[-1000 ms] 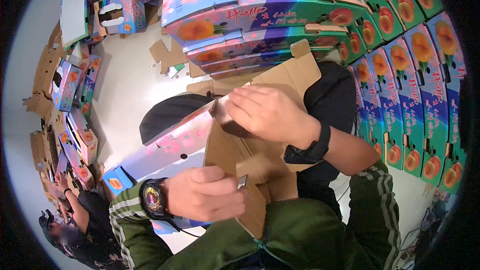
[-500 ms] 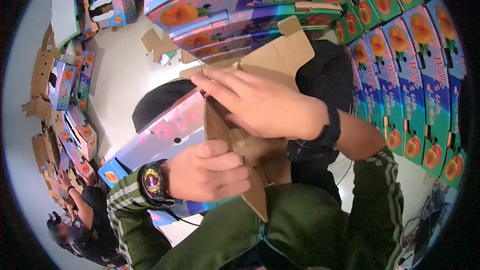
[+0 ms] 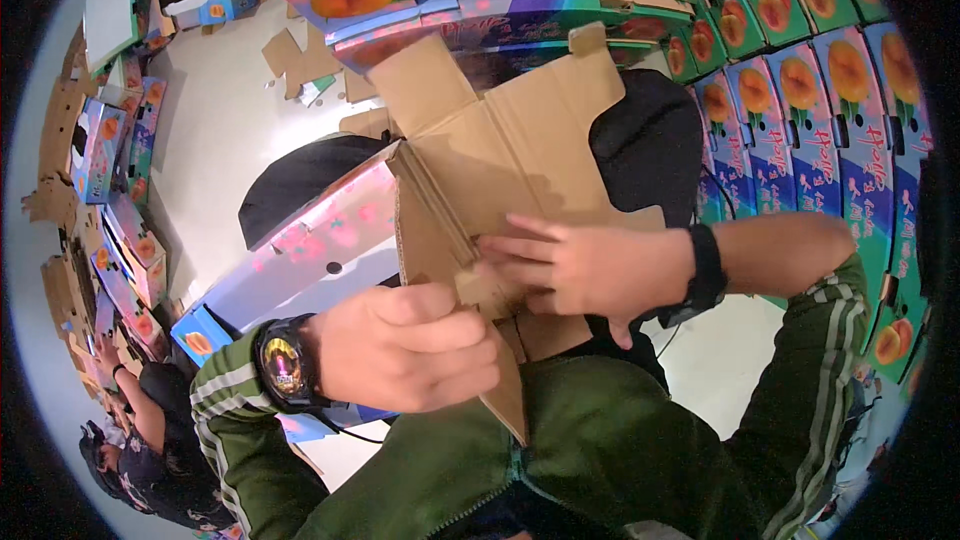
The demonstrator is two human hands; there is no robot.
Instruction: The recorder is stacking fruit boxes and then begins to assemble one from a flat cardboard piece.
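A partly folded cardboard box [image 3: 350, 215], printed pink and blue outside, lies across my lap with its plain brown inside [image 3: 545, 125] spread open. My left hand [image 3: 405, 345] is closed around the near part of its upright wall, thumb on top. My right hand [image 3: 590, 270] has its fingers apart, slightly blurred, and its fingertips rest against the brown inside near the base of that wall. A loose brown flap [image 3: 420, 85] sticks up at the far end. The left hand hides part of the wall it grips.
Printed boxes stand in rows on the right [image 3: 800, 90], and more are stacked ahead [image 3: 500, 15]. Cardboard scraps [image 3: 295, 60] lie on the pale floor. Along the left are more boxes [image 3: 130, 250] and another person [image 3: 155, 440]. Dark rounded shapes [image 3: 305, 180] flank the box.
My right hand has slid off the wall's far corner, back toward me and to the right, onto the brown inside. The far flap now shows. My left hand keeps its grip.
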